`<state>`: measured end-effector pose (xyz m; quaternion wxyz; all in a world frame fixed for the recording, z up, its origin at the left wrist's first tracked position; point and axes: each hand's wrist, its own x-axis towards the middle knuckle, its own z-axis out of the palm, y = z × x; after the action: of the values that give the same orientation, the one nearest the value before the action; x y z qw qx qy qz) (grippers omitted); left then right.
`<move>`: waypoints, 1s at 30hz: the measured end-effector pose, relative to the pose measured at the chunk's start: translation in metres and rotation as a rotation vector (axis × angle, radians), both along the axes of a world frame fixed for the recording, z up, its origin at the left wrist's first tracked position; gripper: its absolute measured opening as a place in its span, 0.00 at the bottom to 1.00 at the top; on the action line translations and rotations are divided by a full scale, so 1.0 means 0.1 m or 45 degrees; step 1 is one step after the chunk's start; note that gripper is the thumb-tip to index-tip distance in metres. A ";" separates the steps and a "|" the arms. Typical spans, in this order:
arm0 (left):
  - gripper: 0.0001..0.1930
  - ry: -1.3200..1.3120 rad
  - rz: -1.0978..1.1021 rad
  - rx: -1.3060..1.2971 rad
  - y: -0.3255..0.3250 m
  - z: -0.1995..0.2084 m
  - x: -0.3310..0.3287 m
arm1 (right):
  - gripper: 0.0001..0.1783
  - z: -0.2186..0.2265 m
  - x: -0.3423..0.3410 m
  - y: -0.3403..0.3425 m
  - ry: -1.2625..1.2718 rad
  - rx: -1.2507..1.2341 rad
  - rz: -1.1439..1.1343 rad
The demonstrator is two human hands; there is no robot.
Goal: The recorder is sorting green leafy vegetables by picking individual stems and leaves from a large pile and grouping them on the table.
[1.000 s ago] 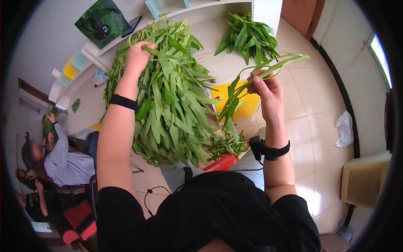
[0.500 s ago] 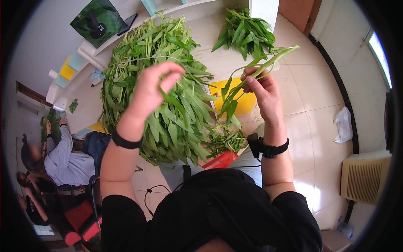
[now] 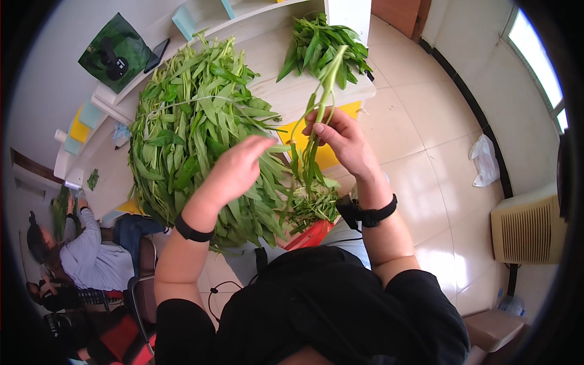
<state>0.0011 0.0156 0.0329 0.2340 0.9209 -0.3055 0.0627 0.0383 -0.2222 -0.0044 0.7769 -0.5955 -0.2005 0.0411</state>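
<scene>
My right hand (image 3: 347, 143) pinches a small bunch of water spinach stems (image 3: 328, 85), cut ends up and leaves hanging down. My left hand (image 3: 234, 173) is slightly blurred, its fingers pressed together and pointing toward that bunch. Whether a leaf lies between its fingertips I cannot make out. Beneath and beyond the left hand spreads a large heap of water spinach (image 3: 176, 128), partly tied with a pale string. A smaller pile of leafy stems (image 3: 322, 45) lies at the far side of the table. Below my hands, short trimmings (image 3: 313, 207) fill a red bag (image 3: 310, 236) near my lap.
A green pouch (image 3: 115, 55) and a phone (image 3: 157, 55) rest on the ledge behind the heap. The pale table (image 3: 267, 61) has a yellow panel (image 3: 325, 155). At left another person (image 3: 97, 243) sits handling greens. A white plastic bag (image 3: 483, 159) lies by the right wall.
The view has shifted a little. My right hand has swung the stems more upright and closer to the left hand. My left hand has moved right, toward them.
</scene>
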 end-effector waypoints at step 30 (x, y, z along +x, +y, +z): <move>0.12 0.087 0.449 -0.546 -0.45 0.56 0.55 | 0.16 -0.02 0.01 0.40 -0.120 -0.238 -0.127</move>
<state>0.0565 -0.0294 0.0892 0.4191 0.8908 -0.1124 0.1346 0.0395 -0.1825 -0.0065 0.7088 -0.6757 -0.2023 -0.0073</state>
